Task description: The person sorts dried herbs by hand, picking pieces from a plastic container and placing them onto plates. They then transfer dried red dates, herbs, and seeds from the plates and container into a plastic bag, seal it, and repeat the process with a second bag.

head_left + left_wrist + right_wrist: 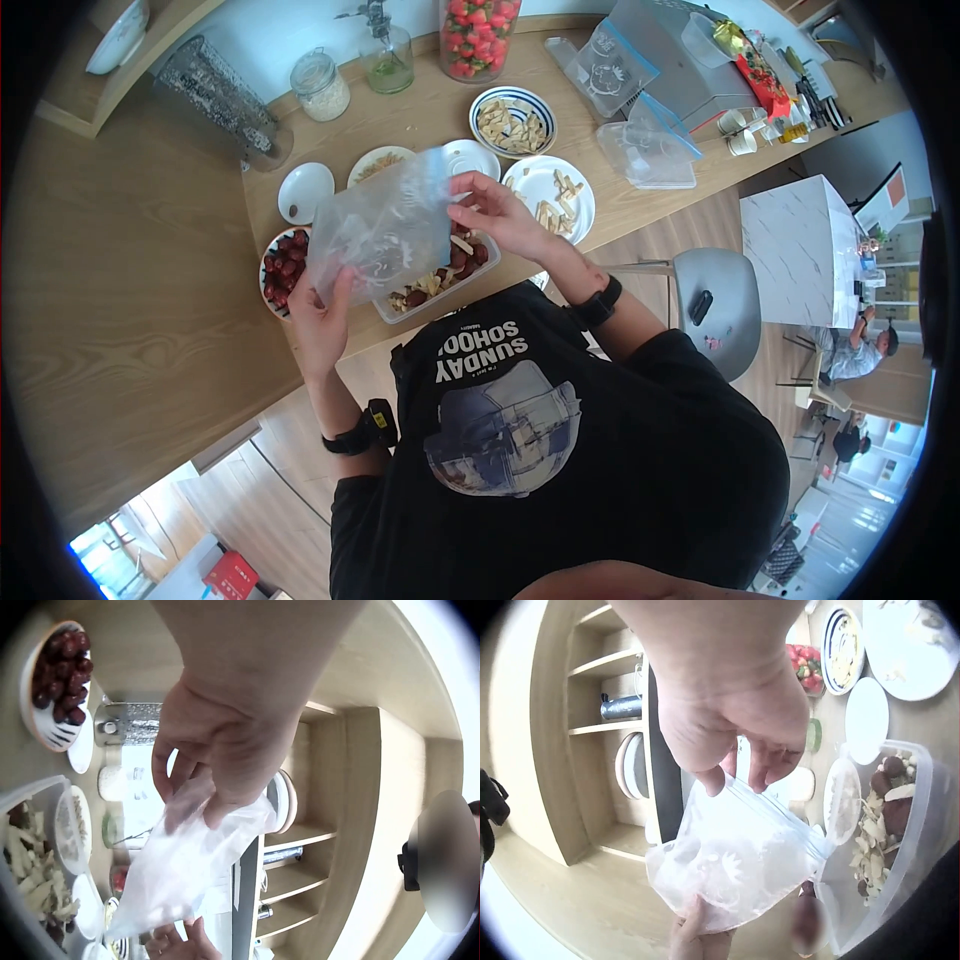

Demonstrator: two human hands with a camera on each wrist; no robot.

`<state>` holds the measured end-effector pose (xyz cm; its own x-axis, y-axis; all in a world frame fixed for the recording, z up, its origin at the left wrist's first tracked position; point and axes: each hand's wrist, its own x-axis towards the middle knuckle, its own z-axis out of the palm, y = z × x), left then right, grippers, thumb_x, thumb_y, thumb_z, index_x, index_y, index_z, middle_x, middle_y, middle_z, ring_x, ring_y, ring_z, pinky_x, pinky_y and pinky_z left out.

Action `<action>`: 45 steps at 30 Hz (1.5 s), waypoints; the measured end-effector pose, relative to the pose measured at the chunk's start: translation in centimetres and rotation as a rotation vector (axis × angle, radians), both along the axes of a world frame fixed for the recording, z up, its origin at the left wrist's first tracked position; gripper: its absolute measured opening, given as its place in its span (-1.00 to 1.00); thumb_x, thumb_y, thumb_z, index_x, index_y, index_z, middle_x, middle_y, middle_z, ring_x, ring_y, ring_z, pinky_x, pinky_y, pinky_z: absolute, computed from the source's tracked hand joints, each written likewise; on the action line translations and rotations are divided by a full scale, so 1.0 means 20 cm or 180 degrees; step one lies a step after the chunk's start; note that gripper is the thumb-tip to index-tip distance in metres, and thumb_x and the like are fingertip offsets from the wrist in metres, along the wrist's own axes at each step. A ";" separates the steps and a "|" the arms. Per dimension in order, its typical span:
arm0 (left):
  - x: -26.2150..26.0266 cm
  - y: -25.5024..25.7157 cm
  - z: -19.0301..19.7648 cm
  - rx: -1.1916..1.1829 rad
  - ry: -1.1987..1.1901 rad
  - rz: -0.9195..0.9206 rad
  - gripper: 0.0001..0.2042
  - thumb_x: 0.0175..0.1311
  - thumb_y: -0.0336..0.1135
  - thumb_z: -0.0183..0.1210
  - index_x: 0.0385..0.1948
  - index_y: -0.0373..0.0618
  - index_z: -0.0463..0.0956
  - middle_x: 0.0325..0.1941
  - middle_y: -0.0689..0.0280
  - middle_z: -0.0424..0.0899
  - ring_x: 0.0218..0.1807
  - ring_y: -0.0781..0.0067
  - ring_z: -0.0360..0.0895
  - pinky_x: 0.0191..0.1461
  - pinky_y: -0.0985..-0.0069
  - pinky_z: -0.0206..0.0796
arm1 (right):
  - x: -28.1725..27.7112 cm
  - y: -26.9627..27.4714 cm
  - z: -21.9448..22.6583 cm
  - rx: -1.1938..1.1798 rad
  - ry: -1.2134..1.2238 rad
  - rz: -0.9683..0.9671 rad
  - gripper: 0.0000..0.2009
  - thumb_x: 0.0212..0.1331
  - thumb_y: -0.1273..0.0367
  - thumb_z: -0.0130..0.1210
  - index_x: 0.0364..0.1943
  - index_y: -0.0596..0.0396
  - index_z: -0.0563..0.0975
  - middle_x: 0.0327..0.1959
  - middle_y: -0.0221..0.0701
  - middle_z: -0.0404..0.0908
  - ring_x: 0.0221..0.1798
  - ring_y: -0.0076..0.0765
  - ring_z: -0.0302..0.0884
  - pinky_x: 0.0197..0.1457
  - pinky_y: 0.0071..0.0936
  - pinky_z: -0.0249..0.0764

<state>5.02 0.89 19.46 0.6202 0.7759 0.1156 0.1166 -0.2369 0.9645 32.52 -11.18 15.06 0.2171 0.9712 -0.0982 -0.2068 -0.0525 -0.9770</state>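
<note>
From where I stand, the zip bag [385,225] hangs near the food box [904,862]; the left hand's [322,335] fingers pinch its bottom, the right hand's [505,220] its zip edge. A slipped pinch could let the limp plastic flop into the box.

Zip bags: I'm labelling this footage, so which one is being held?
The zip bag above the food-filled container: the left hand and right hand grip it, while other zip bags sit farther right.
</note>
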 end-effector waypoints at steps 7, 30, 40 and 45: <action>0.05 -0.04 -0.17 -0.0785 -0.0864 0.0133 -0.83 0.43 -0.47 0.12 -0.05 -0.27 0.58 -0.15 0.26 0.73 -0.11 0.52 0.64 0.10 0.49 0.45 | 0.00 -0.05 0.01 -0.0581 -0.0015 0.0488 -0.30 0.30 -0.01 0.17 0.38 0.09 0.25 0.03 -0.26 0.57 -0.12 -0.47 0.64 -0.17 -0.59 0.58; -0.25 -0.24 -1.01 0.0517 0.0986 0.1465 -0.71 0.42 -0.21 0.17 -0.46 -0.23 0.59 -0.60 0.25 0.61 -0.56 0.39 0.53 -0.45 0.37 0.31 | 1.21 -0.72 -0.08 -0.1238 -0.2632 -0.3836 -0.73 0.26 0.33 0.19 -0.05 0.20 0.56 -0.29 -0.31 0.71 -0.37 -0.43 0.71 -0.34 -0.46 0.56; -0.11 -0.06 -1.01 0.1536 0.1899 0.1229 -0.71 0.36 -0.13 0.13 -0.56 -0.03 0.49 -0.59 0.19 0.60 -0.51 0.01 0.58 -0.41 0.12 0.38 | 1.10 -0.66 -0.26 -0.1036 -0.3190 -0.3713 -0.73 0.14 0.31 0.23 -0.12 0.14 0.58 -0.33 -0.19 0.68 -0.28 -0.23 0.69 -0.12 -0.27 0.55; -0.08 -0.06 -1.03 0.1702 0.2155 0.1365 -0.74 0.35 -0.13 0.11 -0.54 0.01 0.48 -0.60 0.21 0.59 -0.50 0.01 0.58 -0.41 0.11 0.39 | 0.99 -0.78 -0.66 -0.2353 -0.3269 -0.2648 -0.67 0.21 0.13 0.13 -0.19 0.12 0.61 -0.37 -0.11 0.69 -0.23 -0.03 0.69 -0.09 -0.18 0.55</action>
<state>3.40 -0.28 -1.23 0.3611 0.9007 0.2414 0.7879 -0.4332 0.4378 52.37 -26.80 1.85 0.9387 0.3428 0.0366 0.3110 -0.7965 -0.5186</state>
